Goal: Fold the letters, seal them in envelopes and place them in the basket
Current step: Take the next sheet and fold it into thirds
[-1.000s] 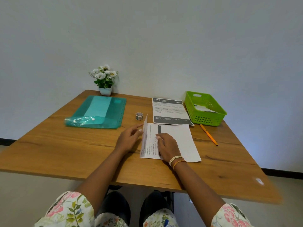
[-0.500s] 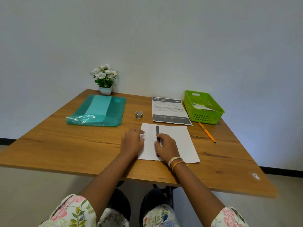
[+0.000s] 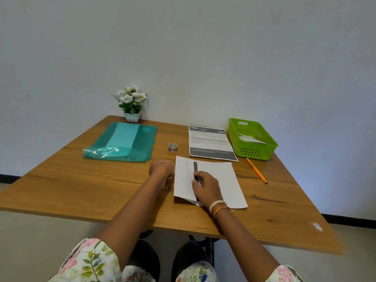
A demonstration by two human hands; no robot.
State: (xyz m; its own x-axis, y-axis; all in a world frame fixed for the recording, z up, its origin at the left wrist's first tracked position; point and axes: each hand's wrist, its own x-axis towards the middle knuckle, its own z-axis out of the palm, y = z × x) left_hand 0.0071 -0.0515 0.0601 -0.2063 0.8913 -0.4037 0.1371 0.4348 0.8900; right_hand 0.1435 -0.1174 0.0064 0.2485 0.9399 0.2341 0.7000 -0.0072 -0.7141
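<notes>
Right hand (image 3: 206,187) flat, pinning folded letter (image 3: 215,180) to set the crease | left hand (image 3: 161,169) blurred beside it — grip indiscernible | basket (image 3: 252,151) waits — rightward

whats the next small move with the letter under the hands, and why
Probably run the left hand along the left crease to flatten it. The letter has its left flap folded over, but the flap's near corner lifts off the table, while the right hand presses the flap's edge. The right part is not yet folded.
</notes>
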